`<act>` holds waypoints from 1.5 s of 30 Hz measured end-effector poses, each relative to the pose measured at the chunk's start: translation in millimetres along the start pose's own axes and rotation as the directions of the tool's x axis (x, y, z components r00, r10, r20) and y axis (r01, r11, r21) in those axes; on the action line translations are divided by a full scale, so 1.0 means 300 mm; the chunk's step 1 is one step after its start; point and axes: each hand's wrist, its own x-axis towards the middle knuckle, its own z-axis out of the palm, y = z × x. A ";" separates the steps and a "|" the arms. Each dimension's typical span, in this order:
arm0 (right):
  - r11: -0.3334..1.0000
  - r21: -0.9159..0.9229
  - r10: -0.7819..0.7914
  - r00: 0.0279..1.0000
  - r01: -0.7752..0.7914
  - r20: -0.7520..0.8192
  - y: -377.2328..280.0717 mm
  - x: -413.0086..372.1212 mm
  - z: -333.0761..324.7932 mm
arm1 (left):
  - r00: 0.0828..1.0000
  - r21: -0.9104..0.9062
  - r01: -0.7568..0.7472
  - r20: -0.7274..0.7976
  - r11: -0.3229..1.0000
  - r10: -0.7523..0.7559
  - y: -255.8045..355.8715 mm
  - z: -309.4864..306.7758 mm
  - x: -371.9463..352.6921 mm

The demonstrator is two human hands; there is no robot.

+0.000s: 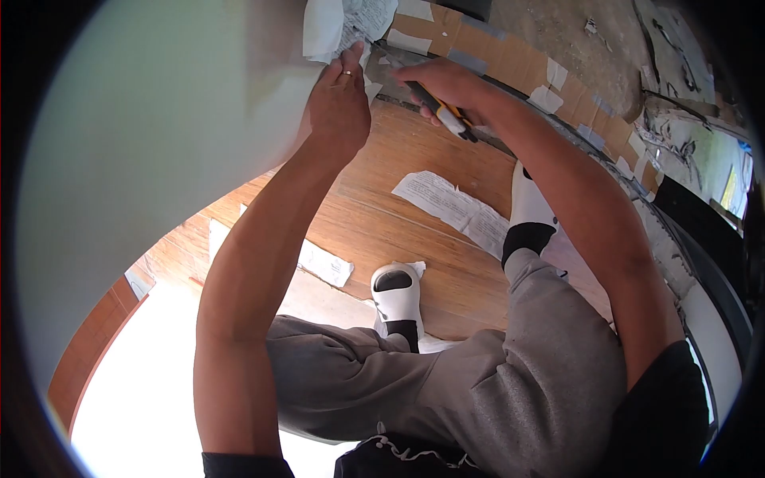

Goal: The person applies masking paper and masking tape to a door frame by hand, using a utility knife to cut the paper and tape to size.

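My right hand (453, 86) is closed around a utility knife (434, 105) with a black, yellow and white handle. Its thin blade points up and left toward a crumpled sheet of printed paper (362, 22) at the top, by the base of the pale wall. At the lower edge of that paper is my left hand (341, 103), a ring on one finger, its fingers together and gripping the paper. The fingertips are close to the blade's end. Part of the left hand's grip is hidden behind its own fingers.
Torn printed paper strips (454, 209) lie on the wooden floor (382, 159) between my feet, with another scrap (325, 264) to the left. Taped cardboard (510, 60) runs along the threshold at upper right. The pale wall (143, 119) curves along the left.
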 end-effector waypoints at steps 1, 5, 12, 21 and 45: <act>0.999 0.052 0.011 1.000 -0.013 0.029 -0.016 -0.006 0.005 | 1.000 -0.049 0.014 0.023 0.999 -0.013 0.002 -0.001 0.001; 0.983 0.175 0.037 0.996 -0.050 0.078 -0.041 0.003 0.031 | 0.998 -0.180 0.056 0.026 0.982 -0.052 0.002 0.001 0.002; 0.967 0.253 0.023 0.998 -0.008 -0.057 -0.086 -0.015 0.064 | 1.000 -0.165 0.010 -0.019 0.986 -0.014 -0.006 0.003 0.009; 0.971 0.236 0.034 0.999 -0.029 -0.017 -0.107 -0.017 0.073 | 1.000 -0.013 -0.021 -0.016 1.000 0.021 -0.008 0.003 0.002; 0.973 0.229 0.040 0.999 -0.041 0.007 -0.118 -0.004 0.080 | 0.994 -0.025 -0.041 -0.106 0.999 0.039 -0.012 0.014 0.000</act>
